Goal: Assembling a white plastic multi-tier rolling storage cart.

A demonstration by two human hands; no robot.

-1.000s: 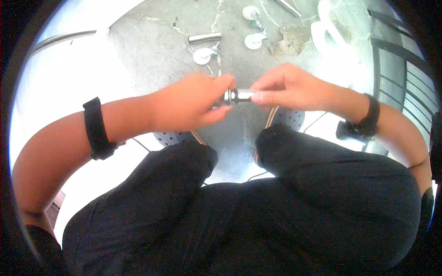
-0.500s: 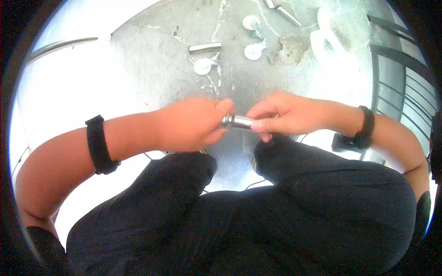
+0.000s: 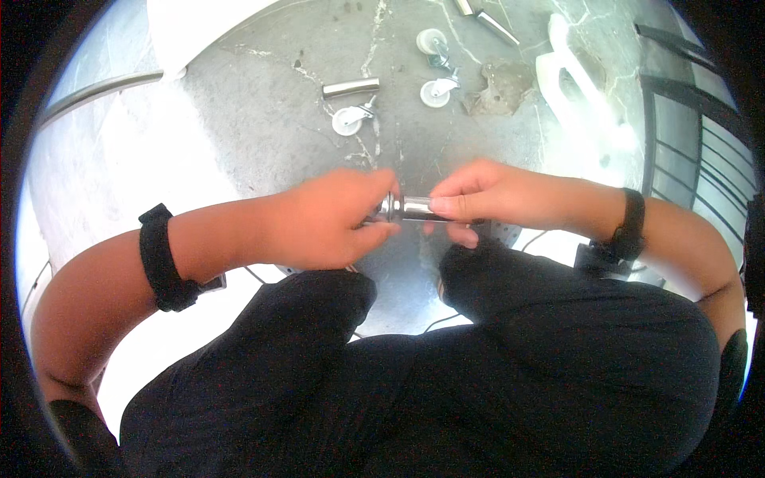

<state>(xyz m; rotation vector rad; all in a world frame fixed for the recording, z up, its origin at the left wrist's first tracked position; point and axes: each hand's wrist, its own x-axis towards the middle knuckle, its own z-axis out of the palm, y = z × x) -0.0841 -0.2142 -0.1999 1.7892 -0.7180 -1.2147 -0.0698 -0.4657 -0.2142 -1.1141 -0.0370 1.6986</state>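
Between my two hands, above the floor, is a short shiny metal tube (image 3: 417,208) held roughly level. My right hand (image 3: 490,195) pinches its right part between thumb and fingers, with the lower fingers loosely curled. The closed fingers of my left hand (image 3: 323,219) grip the ringed metal fitting (image 3: 391,206) at the tube's left end. What else lies inside the left fist is hidden. Beyond the hands, a white caster wheel (image 3: 347,121) with a metal stem lies beside another short metal tube (image 3: 351,87).
Further off on the cracked grey floor lie two more casters (image 3: 436,93) (image 3: 431,41) and a metal tube (image 3: 498,27). A white looped object (image 3: 550,68) is at the right, near a black barred frame (image 3: 677,139). A white panel (image 3: 187,32) stands at the upper left.
Both hands stay at nearly the same spot. My left fingers have shifted slightly on the fitting, and more of its ringed end shows. The casters and tubes on the floor lie as before.
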